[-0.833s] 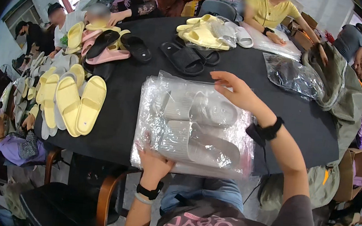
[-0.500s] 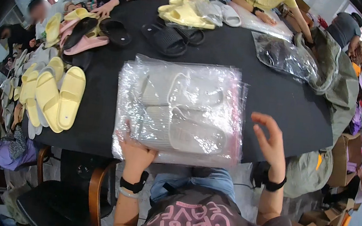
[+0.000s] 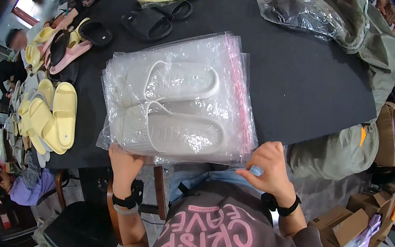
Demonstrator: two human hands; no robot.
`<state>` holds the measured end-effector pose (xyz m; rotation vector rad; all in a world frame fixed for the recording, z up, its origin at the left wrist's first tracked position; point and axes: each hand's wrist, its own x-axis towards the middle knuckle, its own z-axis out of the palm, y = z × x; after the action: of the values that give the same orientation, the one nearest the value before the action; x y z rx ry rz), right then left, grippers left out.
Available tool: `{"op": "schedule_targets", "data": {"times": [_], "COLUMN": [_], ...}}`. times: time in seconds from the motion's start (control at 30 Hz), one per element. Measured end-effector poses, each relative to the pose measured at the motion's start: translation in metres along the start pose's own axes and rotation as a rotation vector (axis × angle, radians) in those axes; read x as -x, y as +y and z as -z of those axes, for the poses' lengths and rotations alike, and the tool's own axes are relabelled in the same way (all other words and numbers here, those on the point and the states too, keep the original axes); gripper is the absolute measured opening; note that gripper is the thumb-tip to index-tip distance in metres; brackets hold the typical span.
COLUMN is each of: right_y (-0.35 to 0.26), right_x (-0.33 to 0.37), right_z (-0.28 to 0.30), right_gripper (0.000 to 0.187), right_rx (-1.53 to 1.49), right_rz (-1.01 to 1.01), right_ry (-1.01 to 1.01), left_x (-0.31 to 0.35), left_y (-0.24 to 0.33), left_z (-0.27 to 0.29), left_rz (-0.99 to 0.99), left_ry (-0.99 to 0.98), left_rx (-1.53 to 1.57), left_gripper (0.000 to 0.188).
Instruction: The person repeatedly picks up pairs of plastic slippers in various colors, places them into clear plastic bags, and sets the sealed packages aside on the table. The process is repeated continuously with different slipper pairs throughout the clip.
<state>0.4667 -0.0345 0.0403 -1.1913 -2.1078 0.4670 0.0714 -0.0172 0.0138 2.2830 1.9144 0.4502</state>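
Observation:
A pair of pale grey slide slippers (image 3: 184,132) lies in a clear plastic bag (image 3: 206,50) with a pink strip down its right side. This bag rests on several similar bags at the table's near edge. My left hand (image 3: 124,166) holds the stack's near-left corner, its fingers partly hidden by the plastic. Just beside the near-right corner is my right hand (image 3: 273,171), its fingers bent and the thumb held apart from them; I see nothing in its grasp.
Yellow slides (image 3: 64,117) are piled on the left, with black slides (image 3: 153,23) farther back. A bagged dark item (image 3: 295,12) and a grey-green sack (image 3: 361,35) occupy the far right. Cardboard boxes (image 3: 343,225) stand right of me; a black chair (image 3: 80,217) is at left. People work across the table.
The bag stack has tilted, its right side now farther away. My right hand has come down and left to the near-right corner, its fingers more bent. The view has shifted.

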Motion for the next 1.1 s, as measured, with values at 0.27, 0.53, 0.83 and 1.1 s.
{"op": "schedule_targets", "data": {"times": [0.27, 0.53, 0.83, 1.1], "right_y": [-0.012, 0.004, 0.024, 0.024], "right_x": [0.012, -0.007, 0.010, 0.000], "right_z": [-0.030, -0.018, -0.046, -0.040], "right_gripper": [0.053, 0.073, 0.048, 0.031], "right_rx": [0.024, 0.188, 0.057, 0.078], "right_rz": [-0.012, -0.056, -0.107, -0.062], "right_ry": [-0.022, 0.140, 0.301, 0.327], "left_x": [-0.015, -0.014, -0.010, -0.007], "left_y": [0.004, 0.004, 0.008, 0.009], "left_z": [0.004, 0.003, -0.001, -0.006], "left_rz": [0.037, 0.080, 0.051, 0.042], "left_ry": [0.010, 0.027, 0.061, 0.073], "left_rx": [0.165, 0.151, 0.129, 0.105], "left_gripper": [0.028, 0.029, 0.028, 0.032]}}
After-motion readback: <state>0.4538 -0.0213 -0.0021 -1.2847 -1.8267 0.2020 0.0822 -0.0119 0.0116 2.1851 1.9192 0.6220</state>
